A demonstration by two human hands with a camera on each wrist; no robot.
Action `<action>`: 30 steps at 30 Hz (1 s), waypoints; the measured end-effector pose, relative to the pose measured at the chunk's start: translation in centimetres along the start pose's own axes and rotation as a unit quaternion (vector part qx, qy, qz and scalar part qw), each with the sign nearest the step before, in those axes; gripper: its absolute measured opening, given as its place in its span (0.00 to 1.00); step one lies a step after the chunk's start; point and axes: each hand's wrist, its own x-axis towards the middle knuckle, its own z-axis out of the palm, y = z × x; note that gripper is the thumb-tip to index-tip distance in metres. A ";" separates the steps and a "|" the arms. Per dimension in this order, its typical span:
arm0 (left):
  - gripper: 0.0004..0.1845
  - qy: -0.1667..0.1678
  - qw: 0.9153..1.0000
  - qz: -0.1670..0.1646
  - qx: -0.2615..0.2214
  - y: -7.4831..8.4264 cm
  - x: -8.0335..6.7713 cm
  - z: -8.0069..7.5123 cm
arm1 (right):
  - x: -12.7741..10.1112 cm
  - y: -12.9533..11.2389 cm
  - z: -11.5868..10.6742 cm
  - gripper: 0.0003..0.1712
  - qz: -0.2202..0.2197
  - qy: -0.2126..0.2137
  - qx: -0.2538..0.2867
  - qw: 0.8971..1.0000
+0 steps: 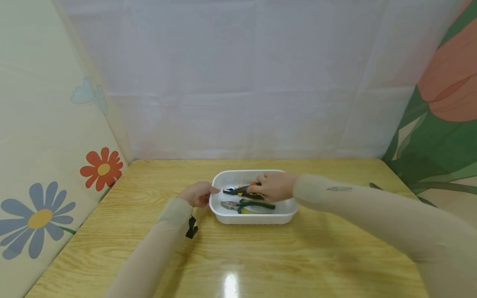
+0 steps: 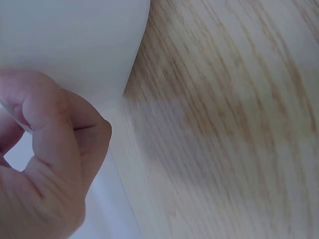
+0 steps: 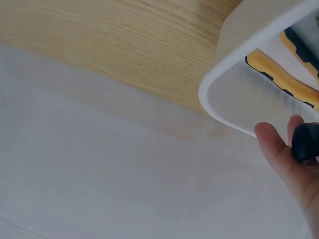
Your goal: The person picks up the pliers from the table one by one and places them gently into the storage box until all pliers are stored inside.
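A white plastic box (image 1: 253, 219) stands on the table with pliers inside. My left hand (image 1: 197, 193) pinches its left rim; the left wrist view shows the curled fingers (image 2: 55, 119) at the box wall (image 2: 75, 45). Over the box's right part, my right hand (image 1: 277, 186) grips dark-jawed pliers (image 1: 232, 191) with black and orange on the handles. In the right wrist view a dark handle end (image 3: 305, 142) sticks out of that hand. Silver-jawed pliers (image 1: 231, 205) with green and yellow handles lie nearer the front of the box. My right fingers partly hide the gripped pliers.
The wood-grained table (image 1: 149, 256) ends at a white cloth backdrop (image 1: 238, 82). Near the table's right edge lies a small dark object (image 1: 375, 186), partly hidden by my right sleeve. A black strap piece (image 1: 191, 227) hangs at my left wrist.
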 end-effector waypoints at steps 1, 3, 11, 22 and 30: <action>0.17 -0.001 1.000 0.002 0.001 0.0 0.0 0.0 | 0.2 0.1 0.3 0.20 0.005 -0.007 0.002 1.000; 0.16 -0.001 1.000 0.002 0.001 0.0 -0.1 0.1 | 0.5 0.2 0.9 0.20 0.014 -0.019 -0.003 1.000; 0.15 -0.008 1.000 0.007 0.006 0.1 0.1 0.0 | 1.7 0.0 2.4 0.21 0.030 -0.064 -0.014 0.997; 0.12 -0.011 1.000 0.006 0.011 -0.1 0.1 -0.1 | 2.8 -0.6 2.1 0.20 0.027 -0.083 -0.029 0.996; 0.10 -0.015 1.000 0.006 0.003 -0.1 0.2 -0.1 | 3.3 -0.7 3.0 0.25 0.029 -0.126 -0.002 0.992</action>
